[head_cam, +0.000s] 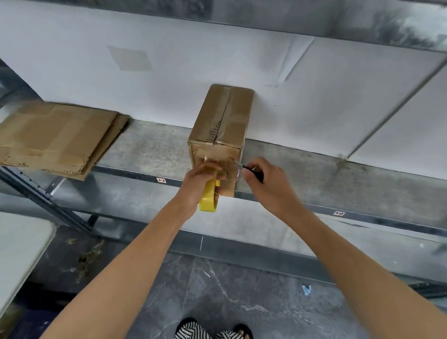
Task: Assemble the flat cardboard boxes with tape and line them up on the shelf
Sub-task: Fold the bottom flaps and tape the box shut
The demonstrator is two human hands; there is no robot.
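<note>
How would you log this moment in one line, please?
left hand: holds tape roll against box | right hand: holds knife beside box | flat boxes: on shelf, left

Hands (238, 180) at taped box (221, 122)

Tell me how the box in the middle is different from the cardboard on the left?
The middle box is folded up and taped along its seam; the left cardboard lies flat. The left hand holds a tape roll at the middle box; nothing touches the left cardboard. Both are brown, on the same shelf.
</note>
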